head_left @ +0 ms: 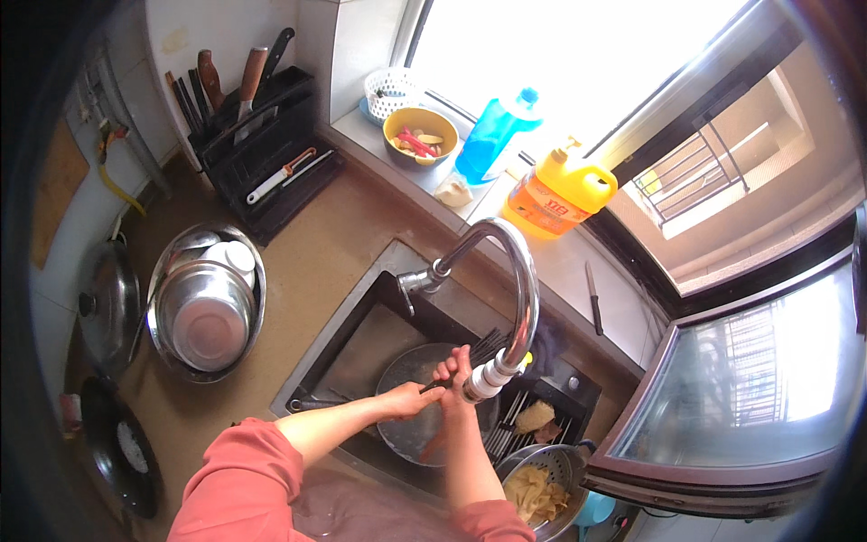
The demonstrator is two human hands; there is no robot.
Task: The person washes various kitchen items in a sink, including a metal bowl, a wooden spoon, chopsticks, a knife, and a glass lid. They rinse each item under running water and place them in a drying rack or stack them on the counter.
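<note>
Both hands are over the sink [352, 298], close together beside the chrome faucet [527, 284]. My left hand [408, 401] is closed around the lower handle of a dark, stiff-bristled brush [489, 345]. My right hand [455, 372] is curled at the same handle nearer the bristles, which point up and right; its exact grip is partly hidden. Beneath the hands a round pan [406, 369] lies in the basin, wet inside, with a dark handle towards the left. The faucet's spout end hangs just right of my right hand and covers part of the view.
A metal colander [572, 461] with pale food and a sponge [535, 417] are at the right. Left stand a metal basin [261, 318] of dishes and a knife block [298, 85]. Bottles [498, 132], a yellow bowl [443, 125] and a knife [594, 298] occupy the sill; an open window [731, 379] juts in.
</note>
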